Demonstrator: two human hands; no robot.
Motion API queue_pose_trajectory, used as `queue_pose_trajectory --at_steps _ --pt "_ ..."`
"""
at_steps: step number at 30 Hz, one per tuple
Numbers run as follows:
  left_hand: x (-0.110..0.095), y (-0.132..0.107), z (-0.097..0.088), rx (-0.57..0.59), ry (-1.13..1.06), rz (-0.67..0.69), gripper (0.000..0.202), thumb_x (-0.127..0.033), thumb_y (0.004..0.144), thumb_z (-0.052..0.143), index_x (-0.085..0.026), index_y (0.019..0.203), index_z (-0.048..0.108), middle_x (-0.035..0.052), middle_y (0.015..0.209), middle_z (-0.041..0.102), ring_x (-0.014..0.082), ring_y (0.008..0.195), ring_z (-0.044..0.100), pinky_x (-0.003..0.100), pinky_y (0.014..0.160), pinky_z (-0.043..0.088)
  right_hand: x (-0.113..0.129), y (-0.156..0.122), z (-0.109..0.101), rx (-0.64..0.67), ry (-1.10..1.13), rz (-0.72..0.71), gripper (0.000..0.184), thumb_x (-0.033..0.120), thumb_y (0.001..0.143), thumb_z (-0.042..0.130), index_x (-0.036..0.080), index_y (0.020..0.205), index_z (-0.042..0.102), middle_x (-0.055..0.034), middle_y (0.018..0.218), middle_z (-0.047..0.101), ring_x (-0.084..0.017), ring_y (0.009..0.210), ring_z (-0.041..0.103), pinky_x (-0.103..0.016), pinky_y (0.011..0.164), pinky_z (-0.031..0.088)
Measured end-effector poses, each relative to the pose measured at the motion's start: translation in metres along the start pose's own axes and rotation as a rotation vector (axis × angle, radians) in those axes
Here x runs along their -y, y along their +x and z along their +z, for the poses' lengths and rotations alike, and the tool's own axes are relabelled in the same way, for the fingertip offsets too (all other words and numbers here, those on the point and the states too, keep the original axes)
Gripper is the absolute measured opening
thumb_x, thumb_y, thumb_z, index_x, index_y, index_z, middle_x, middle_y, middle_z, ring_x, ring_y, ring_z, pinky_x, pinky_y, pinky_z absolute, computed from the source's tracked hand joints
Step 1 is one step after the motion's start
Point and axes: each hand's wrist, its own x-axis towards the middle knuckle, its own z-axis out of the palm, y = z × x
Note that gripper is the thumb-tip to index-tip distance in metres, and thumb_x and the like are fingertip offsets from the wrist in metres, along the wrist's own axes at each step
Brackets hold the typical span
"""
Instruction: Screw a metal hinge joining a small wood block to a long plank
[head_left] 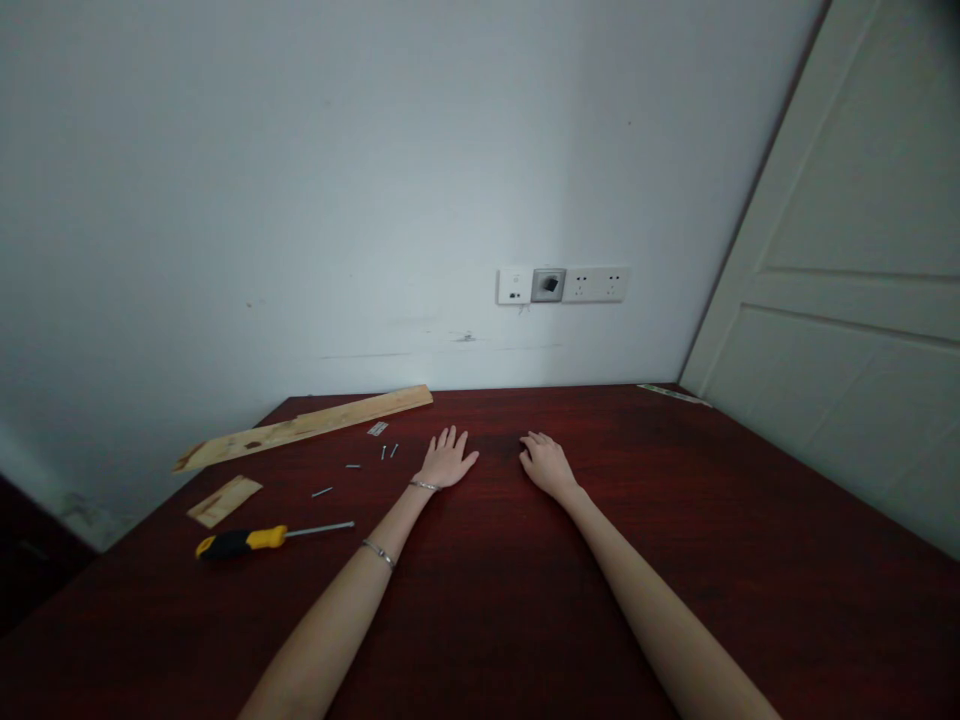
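Observation:
Both of my arms stretch forward over a dark red wooden table (675, 560). My left hand (447, 460) lies flat on the tabletop, palm down, fingers spread and holding nothing. My right hand (546, 462) rests palm down a little to its right, fingers loosely extended and empty. Several small screws (388, 452) lie just left of my left hand. Further left lies a screwdriver (259, 540) with a yellow and black handle, its shaft pointing right. Thin bracelets sit on my left wrist and forearm.
A long light wooden plank (307, 427) lies along the table's far left edge, with a small wooden piece (224, 500) nearer. A white wall with a row of sockets (562, 285) stands behind the table. A white door (847, 300) is at the right.

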Motion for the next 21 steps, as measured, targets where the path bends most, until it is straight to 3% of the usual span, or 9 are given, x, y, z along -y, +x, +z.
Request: queue_pose_trajectory --at_steps 8,15,18,21 --pt "-0.003 -0.003 -0.004 0.007 -0.027 -0.004 0.073 -0.061 0.088 0.015 -0.014 0.144 0.020 0.0131 0.151 0.013 0.0287 0.139 0.008 0.046 0.110 0.011 0.000 0.000 0.001 -0.013 0.057 0.019 0.038 0.021 0.084 0.042 0.014 0.118 0.058 -0.0138 0.130 0.053 -0.027 0.125 0.042 -0.038 0.102 0.031" --pt "-0.006 -0.003 -0.012 0.052 -0.097 -0.012 0.075 -0.061 0.086 0.025 -0.012 0.142 0.023 0.0150 0.150 0.015 0.0314 0.138 0.010 0.048 0.109 0.015 0.006 0.018 -0.001 -0.080 0.234 0.091 0.055 0.022 0.083 0.044 0.003 0.134 0.035 -0.0208 0.125 0.054 -0.026 0.117 0.050 -0.036 0.097 0.037" --pt "-0.001 0.005 -0.032 0.068 -0.156 -0.002 0.075 -0.059 0.083 0.034 -0.010 0.139 0.030 0.0157 0.147 0.025 0.0312 0.136 0.022 0.044 0.108 0.022 0.019 0.043 -0.009 -0.092 0.331 0.077 0.054 0.025 0.084 0.044 0.007 0.134 0.035 -0.0186 0.127 0.054 -0.024 0.117 0.051 -0.034 0.096 0.038" --pt "0.017 0.014 -0.071 -0.004 -0.239 0.035 0.065 -0.054 0.084 0.036 -0.012 0.134 0.040 0.0098 0.144 0.035 0.0246 0.134 0.029 0.033 0.108 0.025 0.036 0.076 -0.023 -0.072 0.418 0.046 0.051 0.024 0.084 0.045 0.011 0.132 0.039 -0.0168 0.125 0.056 -0.023 0.113 0.055 -0.033 0.095 0.040"
